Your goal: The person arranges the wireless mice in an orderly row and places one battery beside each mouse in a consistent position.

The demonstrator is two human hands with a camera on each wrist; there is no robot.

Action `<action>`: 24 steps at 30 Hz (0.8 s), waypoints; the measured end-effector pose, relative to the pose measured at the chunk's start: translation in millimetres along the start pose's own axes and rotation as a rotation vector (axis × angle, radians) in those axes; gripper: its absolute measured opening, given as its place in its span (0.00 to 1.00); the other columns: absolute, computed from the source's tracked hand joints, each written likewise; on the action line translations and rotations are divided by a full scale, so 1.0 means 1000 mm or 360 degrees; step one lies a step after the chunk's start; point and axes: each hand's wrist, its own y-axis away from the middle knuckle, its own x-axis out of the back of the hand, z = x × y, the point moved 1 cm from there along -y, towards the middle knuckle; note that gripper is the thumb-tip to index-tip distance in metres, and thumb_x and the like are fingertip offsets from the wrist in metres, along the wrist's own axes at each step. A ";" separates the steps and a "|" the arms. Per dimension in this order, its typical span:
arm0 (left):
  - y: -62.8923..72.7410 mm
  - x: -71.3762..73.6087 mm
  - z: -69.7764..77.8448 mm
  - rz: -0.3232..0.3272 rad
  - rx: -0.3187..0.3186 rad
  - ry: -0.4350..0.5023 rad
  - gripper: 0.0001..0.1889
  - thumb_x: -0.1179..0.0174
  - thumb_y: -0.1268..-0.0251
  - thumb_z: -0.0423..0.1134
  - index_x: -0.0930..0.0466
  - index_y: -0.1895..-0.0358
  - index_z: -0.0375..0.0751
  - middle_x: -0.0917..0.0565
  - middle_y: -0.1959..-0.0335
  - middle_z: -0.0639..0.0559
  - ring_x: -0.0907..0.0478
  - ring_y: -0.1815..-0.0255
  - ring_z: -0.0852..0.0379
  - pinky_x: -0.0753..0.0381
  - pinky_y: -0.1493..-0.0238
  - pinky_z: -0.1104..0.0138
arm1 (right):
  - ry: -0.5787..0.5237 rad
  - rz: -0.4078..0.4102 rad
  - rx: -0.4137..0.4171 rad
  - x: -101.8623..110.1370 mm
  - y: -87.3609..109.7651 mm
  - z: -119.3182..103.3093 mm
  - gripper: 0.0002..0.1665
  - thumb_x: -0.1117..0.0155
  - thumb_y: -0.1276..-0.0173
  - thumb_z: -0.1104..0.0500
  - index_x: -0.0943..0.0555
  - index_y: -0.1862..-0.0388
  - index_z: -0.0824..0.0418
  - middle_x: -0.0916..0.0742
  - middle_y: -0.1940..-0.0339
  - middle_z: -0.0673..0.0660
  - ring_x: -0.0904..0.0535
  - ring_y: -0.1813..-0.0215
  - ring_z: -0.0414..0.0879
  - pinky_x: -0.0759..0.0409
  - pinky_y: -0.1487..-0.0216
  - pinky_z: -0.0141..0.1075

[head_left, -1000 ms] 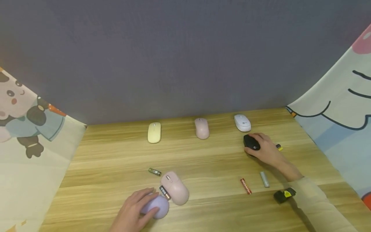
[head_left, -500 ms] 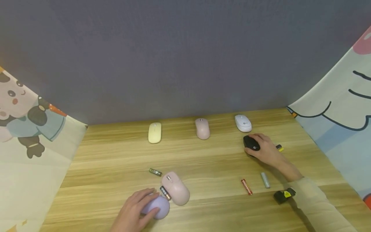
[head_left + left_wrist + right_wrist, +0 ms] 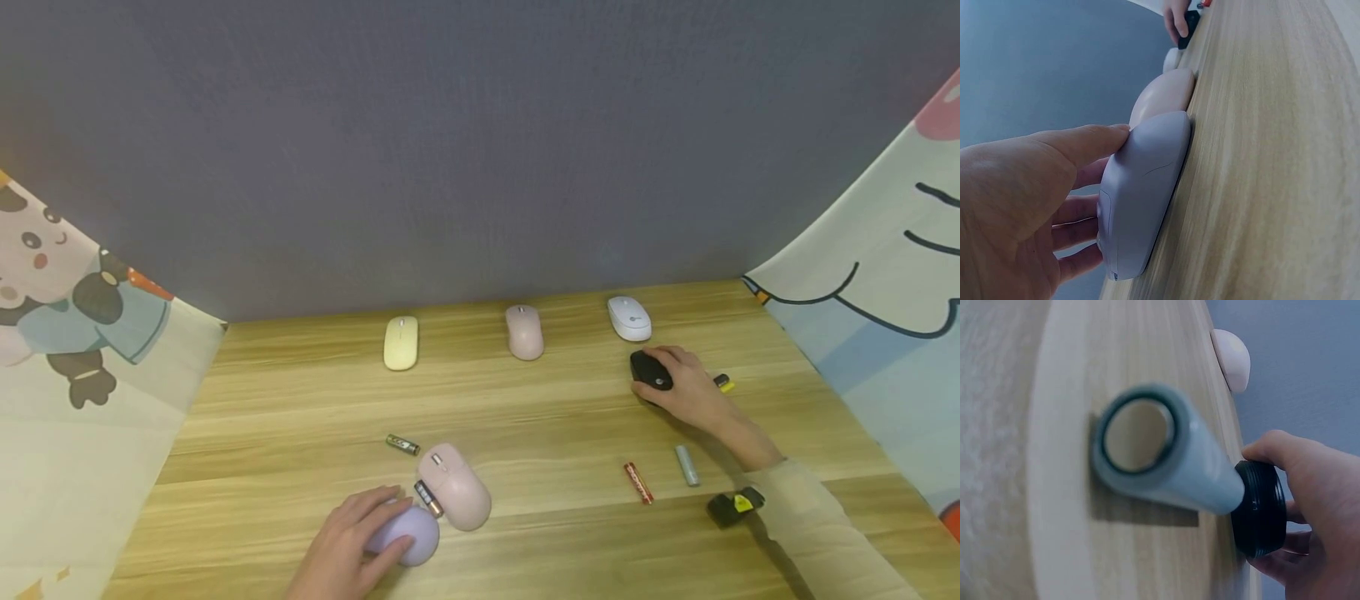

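My left hand (image 3: 348, 542) grips a light purple computer mouse (image 3: 412, 537) near the table's front edge. Its thumb and fingers lie on opposite sides of that mouse (image 3: 1147, 184) in the left wrist view. A larger pink mouse (image 3: 459, 492) lies just beyond it, with a dark battery (image 3: 427, 499) against its left side. Over at the right, my right hand (image 3: 686, 387) holds a black mouse (image 3: 649, 370) between thumb and fingers. In the right wrist view a grey battery (image 3: 1204, 472) looms large in front of the black mouse (image 3: 1260, 512). The hand covers part of the black mouse.
Along the back stand a yellow mouse (image 3: 401, 343), a small pink mouse (image 3: 524, 333) and a white mouse (image 3: 629, 319). A green battery (image 3: 402, 444) and a red battery (image 3: 638, 483) lie on the wooden table (image 3: 300, 400). A dark grey panel (image 3: 480, 158) closes off the back.
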 end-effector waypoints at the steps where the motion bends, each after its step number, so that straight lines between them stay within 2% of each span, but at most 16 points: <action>1: 0.000 0.000 0.000 0.0003 -0.0002 0.0001 0.23 0.21 0.49 0.49 0.12 0.47 0.55 0.14 0.45 0.56 0.16 0.47 0.52 0.12 0.51 0.50 | 0.0000 -0.0003 -0.0001 0.000 0.000 0.000 0.43 0.30 0.31 0.47 0.31 0.28 0.72 0.27 0.33 0.77 0.29 0.37 0.74 0.20 0.47 0.67; 13: 0.000 0.000 0.000 0.0036 -0.0036 0.0003 0.23 0.21 0.49 0.49 0.12 0.47 0.54 0.14 0.45 0.55 0.16 0.47 0.52 0.12 0.51 0.51 | -0.0009 -0.0023 -0.0027 -0.001 0.000 0.000 0.44 0.31 0.30 0.45 0.33 0.26 0.71 0.29 0.32 0.79 0.31 0.36 0.76 0.21 0.47 0.69; 19: 0.000 0.001 0.002 0.0043 -0.0032 0.0013 0.24 0.21 0.50 0.48 0.12 0.47 0.54 0.14 0.45 0.55 0.16 0.47 0.52 0.12 0.51 0.50 | -0.0053 -0.0059 -0.0112 0.000 0.002 -0.003 0.51 0.32 0.29 0.39 0.38 0.23 0.71 0.33 0.28 0.81 0.34 0.32 0.78 0.25 0.41 0.73; 24: 0.000 0.001 0.002 0.0032 -0.0005 0.0017 0.23 0.21 0.49 0.48 0.12 0.47 0.54 0.14 0.44 0.55 0.16 0.46 0.52 0.13 0.50 0.49 | -0.0057 0.0024 -0.0080 0.001 0.003 -0.007 0.52 0.30 0.30 0.40 0.39 0.22 0.70 0.35 0.26 0.80 0.37 0.29 0.79 0.31 0.36 0.75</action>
